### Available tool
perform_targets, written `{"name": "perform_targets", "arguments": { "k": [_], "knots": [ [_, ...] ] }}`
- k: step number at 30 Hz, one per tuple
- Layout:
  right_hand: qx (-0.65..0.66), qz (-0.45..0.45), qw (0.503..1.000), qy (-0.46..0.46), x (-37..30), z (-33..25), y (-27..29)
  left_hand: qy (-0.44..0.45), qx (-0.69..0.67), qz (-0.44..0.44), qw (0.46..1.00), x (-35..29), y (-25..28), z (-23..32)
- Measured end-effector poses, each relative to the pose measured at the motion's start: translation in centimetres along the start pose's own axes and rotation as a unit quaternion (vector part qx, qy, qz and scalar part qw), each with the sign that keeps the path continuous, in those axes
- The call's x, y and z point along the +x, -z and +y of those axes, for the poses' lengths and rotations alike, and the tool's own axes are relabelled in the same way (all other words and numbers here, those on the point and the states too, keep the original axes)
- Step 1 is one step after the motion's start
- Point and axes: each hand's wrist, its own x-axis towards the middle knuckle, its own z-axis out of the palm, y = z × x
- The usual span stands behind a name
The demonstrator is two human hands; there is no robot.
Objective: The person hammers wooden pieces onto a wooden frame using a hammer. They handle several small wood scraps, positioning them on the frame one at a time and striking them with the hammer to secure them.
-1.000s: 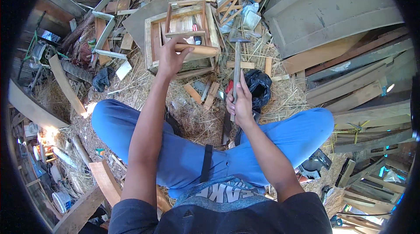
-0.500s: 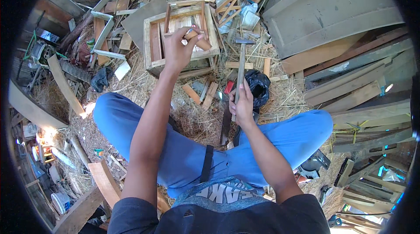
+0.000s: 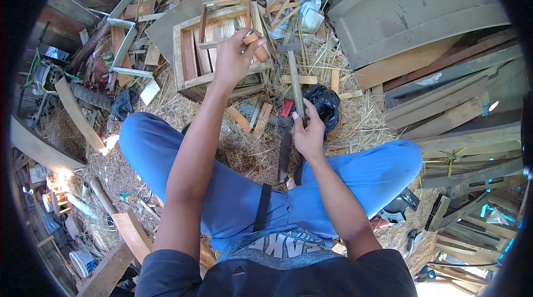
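Note:
My left hand (image 3: 233,61) is closed around a short brown piece of wood (image 3: 259,51), held over the near right corner of a wooden box-like frame (image 3: 194,81). A smaller, thin wooden frame (image 3: 249,14) rests on that box. In my right hand (image 3: 310,135) is a hammer (image 3: 294,75), gripped low on its long handle. The hammer's head points away from me, just right of the wood piece, apart from it as far as I can tell. Whether a nail sits between my left fingers is too small to see.
Straw and wood offcuts (image 3: 262,120) cover the ground before my crossed legs. A black plastic bag (image 3: 323,109) lies beside the hammer handle. Stacked boards (image 3: 444,122) and a large grey panel (image 3: 416,19) stand right; a white angled frame (image 3: 126,47) lies left.
The hammer has tilted left, bringing its head closer to the wood piece and blurring it. My left hand keeps its hold. The whole view has shifted slightly.

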Motion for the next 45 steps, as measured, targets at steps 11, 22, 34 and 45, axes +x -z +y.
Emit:
{"name": "perform_targets", "arguments": {
  "k": [11, 22, 34, 45],
  "knots": [
    [-0.056, -0.005, 0.992, 0.116, 0.1, -2.6, 0.9, 0.026, -0.014, -0.032, 0.999, -0.1, 1.0, 0.7],
    [-0.043, -0.053, 0.993, 0.099, -0.3, -1.9, -0.2, -0.015, -0.058, -0.007, 0.998, -0.4, 0.8, -0.9],
    [-0.051, -0.017, 0.989, 0.136, -0.4, -3.2, -0.3, -0.038, -0.043, 0.017, 0.998, -0.8, 1.4, -0.8],
    [-0.047, 0.017, 0.985, 0.166, 0.0, -2.8, -0.6, 0.016, -0.052, -0.029, 0.998, -0.8, 1.4, -1.2]
  ]
}}
